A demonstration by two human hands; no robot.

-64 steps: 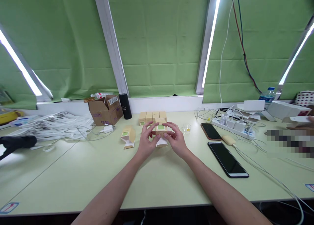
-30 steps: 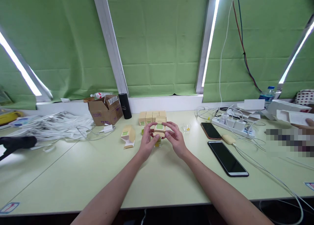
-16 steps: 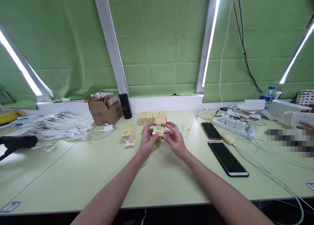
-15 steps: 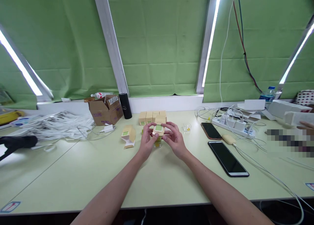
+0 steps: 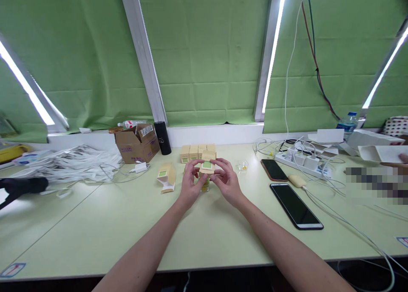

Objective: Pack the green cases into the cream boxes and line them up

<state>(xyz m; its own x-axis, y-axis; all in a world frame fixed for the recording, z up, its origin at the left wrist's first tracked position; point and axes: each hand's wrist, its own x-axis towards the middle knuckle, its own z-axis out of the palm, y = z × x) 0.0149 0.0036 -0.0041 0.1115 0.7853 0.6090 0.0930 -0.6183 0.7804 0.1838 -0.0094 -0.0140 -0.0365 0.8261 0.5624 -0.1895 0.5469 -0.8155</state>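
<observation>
Between both hands is a small kraft cardboard box (image 5: 208,166) with a green label, held over the middle of the table. My left hand (image 5: 192,182) grips its left side, thumb in front and fingers behind. On the right side, my right hand (image 5: 227,180) pinches it with thumb and fingertips. Just under the box, a small clear container with yellow contents (image 5: 205,185) stands on the table, partly hidden. Beyond the hands is a row of several similar kraft boxes (image 5: 194,151). An opened kraft box (image 5: 167,177) lies to the left, its flap toward me.
A small clear plastic piece (image 5: 242,166) lies right of my hands. Farther right are two phones (image 5: 296,205), a power strip (image 5: 299,163) and tangled cables. At left stand a brown carton (image 5: 137,144), a black cylinder (image 5: 162,137) and white strips (image 5: 73,162). Another person's hand (image 5: 403,157) shows at right.
The kraft box in my hands has tilted slightly, showing more of its green label face. At far right, the other person's white box has shifted left.
</observation>
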